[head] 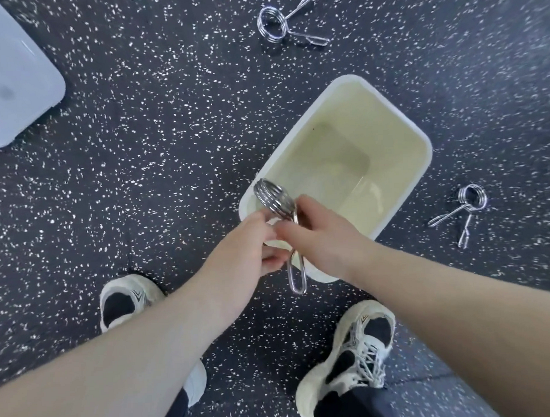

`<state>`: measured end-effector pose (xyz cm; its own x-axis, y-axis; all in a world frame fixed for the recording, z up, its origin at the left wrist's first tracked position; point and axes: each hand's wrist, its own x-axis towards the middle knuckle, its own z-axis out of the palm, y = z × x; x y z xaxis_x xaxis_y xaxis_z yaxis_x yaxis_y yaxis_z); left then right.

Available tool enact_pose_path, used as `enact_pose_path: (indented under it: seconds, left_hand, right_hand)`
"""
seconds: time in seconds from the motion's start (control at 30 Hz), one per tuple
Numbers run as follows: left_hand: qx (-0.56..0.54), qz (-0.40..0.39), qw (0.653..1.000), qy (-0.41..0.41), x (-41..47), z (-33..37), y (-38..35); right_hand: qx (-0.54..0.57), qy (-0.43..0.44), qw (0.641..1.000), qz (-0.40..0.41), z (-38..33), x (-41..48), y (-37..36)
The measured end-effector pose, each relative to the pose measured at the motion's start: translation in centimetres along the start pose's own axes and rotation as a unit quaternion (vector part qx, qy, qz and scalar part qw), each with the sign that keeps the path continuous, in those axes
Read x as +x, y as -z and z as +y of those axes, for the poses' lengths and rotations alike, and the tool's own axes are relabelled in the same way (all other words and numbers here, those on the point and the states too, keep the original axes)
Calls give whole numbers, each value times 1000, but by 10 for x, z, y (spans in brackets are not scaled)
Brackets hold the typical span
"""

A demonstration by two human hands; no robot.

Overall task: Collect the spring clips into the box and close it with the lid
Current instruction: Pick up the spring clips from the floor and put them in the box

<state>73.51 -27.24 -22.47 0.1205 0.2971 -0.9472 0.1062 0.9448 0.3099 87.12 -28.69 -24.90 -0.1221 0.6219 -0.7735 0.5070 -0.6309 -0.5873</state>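
— Two hands on one clip?
— Yes. left hand (pixel 250 240) and right hand (pixel 324 234) pinch the held spring clip (pixel 280 220), chrome coil up, handles hanging toward frame bottom.
— The box (pixel 399 135)?
— Directly beyond the fingers, empty, cream plastic. Two clips (pixel 273 24) (pixel 470 201) lie on speckled floor (pixel 171 118); lid (pixel 13 77) upper left.
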Motion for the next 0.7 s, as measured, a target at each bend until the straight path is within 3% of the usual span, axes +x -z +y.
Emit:
enact_pose_path:
  seconds: [0.13, 0.23, 0.43, 0.7]
  left_hand:
    - [212, 112, 965, -105, 1, -8, 25]
    - [259, 137, 953, -71, 12, -10, 37]
    - [288, 81, 953, -55, 40, -23, 44]
    - [217, 74, 970, -82, 56, -37, 42]
  right_hand:
    - [-28, -54, 994, 92, 8, 18, 20]
    - [-145, -80, 976, 138, 25, 42, 32]
    - [-369, -101, 914, 136, 57, 94, 28]
    - [-428, -69, 888, 153, 79, 128, 11]
